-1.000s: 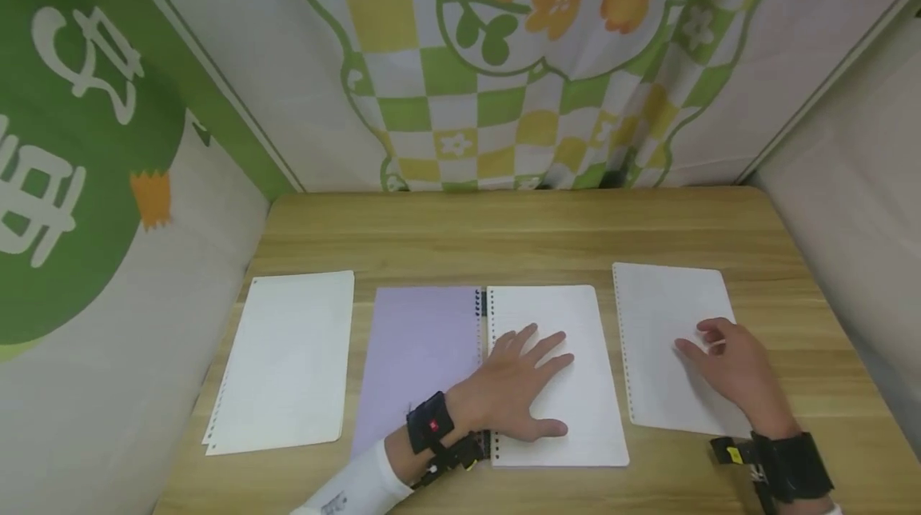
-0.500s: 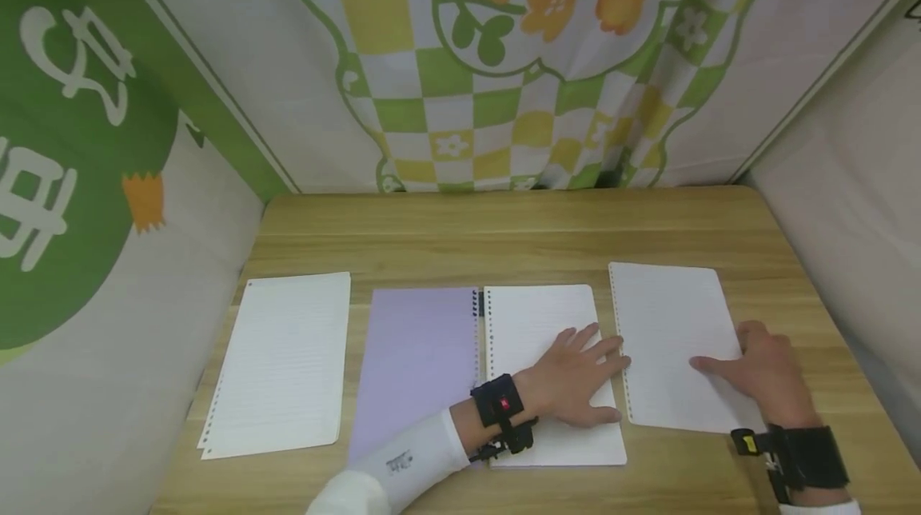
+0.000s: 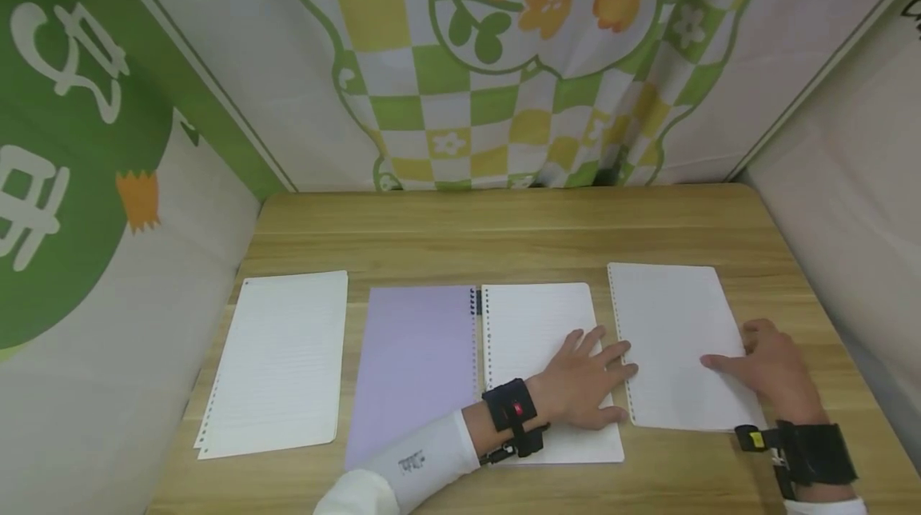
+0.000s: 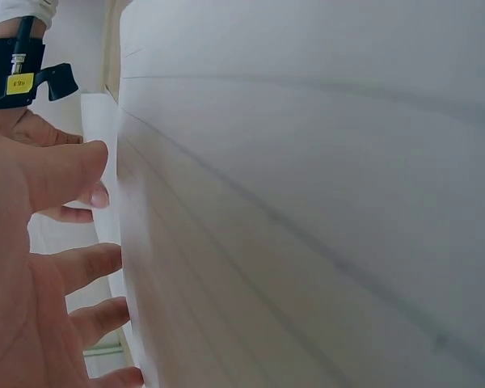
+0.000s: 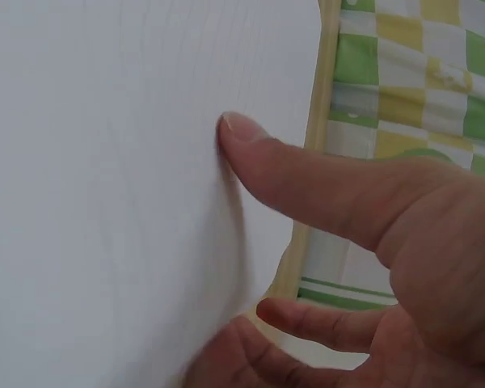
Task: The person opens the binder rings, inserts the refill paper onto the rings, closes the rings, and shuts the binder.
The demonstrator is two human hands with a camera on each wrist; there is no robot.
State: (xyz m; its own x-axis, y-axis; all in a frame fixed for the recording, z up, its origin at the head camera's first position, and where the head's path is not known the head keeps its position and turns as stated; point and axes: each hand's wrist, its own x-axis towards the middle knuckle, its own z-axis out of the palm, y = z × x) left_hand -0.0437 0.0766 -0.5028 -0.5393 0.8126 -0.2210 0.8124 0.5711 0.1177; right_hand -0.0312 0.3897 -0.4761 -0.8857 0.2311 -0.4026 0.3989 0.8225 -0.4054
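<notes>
In the head view a spiral notebook lies unfolded, its purple cover [image 3: 417, 355] on the left and a lined white page [image 3: 536, 315] on the right. Across that page's right edge my left hand [image 3: 579, 387] rests with spread, straight fingers. Its fingertips reach the punched left edge of a loose sheet of paper [image 3: 665, 323]. My right hand [image 3: 780, 371] is at this sheet's right edge. Its thumb [image 5: 283, 174] lies on top of the paper and the other fingers curl at the edge, where the paper bends slightly. The fingertips below are partly hidden.
Two or more loose lined sheets [image 3: 281, 363] overlap at the left of the wooden table [image 3: 446, 235]. A patterned curtain [image 3: 496, 99] hangs behind the table's back edge, and pale fabric walls stand at both sides.
My left hand has slid right across the notebook page to its edge. My right hand has moved from above the loose sheet to its right edge.
</notes>
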